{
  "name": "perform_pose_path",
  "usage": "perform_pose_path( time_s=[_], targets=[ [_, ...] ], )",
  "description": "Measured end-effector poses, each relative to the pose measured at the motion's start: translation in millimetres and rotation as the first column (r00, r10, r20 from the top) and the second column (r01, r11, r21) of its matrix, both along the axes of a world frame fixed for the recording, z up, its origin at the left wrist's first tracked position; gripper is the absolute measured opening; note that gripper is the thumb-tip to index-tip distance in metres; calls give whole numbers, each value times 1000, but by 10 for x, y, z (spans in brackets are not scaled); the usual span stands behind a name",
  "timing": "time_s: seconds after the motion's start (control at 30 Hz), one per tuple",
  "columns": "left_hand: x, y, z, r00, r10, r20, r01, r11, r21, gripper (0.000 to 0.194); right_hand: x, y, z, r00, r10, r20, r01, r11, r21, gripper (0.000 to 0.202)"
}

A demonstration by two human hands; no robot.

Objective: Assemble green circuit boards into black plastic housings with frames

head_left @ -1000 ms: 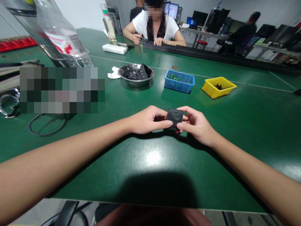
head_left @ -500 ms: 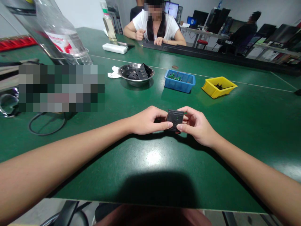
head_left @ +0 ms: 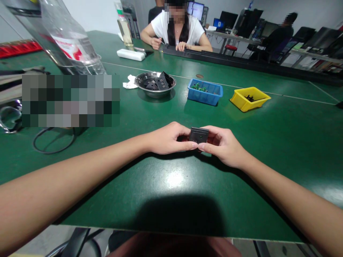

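Between my two hands, just above the green table (head_left: 171,200), is a small black plastic case (head_left: 199,134), tilted with a face toward me. My left hand (head_left: 173,138) grips its left side, thumb across the lower face. From the right, my right hand (head_left: 221,144) pinches it, and its thumb tip nearly meets the left one. Fingers behind the case are mostly hidden. Beyond the hands stand a metal bowl (head_left: 155,94) holding black plastic parts, a blue bin (head_left: 205,96) with small green pieces, and a yellow bin (head_left: 245,103) with small black pieces.
A large clear bottle (head_left: 72,46) and a blurred-out patch occupy the left, with a cable loop (head_left: 53,152) below. White tissue (head_left: 130,82) touches the bowl's side. Across the table, a person in a white top (head_left: 158,26) sits behind a long black bar (head_left: 241,62).
The black case has tipped, so its face looks shorter. My right thumb has slid left toward my left thumb. The person opposite has lowered one hand.
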State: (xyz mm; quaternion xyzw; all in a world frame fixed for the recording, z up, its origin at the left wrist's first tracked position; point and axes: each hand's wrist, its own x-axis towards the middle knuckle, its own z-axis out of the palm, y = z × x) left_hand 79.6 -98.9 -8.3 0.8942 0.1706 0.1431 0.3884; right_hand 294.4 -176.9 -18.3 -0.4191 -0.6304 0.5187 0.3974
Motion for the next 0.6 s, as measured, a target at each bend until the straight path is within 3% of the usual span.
perform_pose_path(
  time_s=[0.6],
  targets=[
    [0,28,14,997,62,54,-57,994,-90,48,3,2,21,997,-74,13,73,995,62,36]
  ],
)
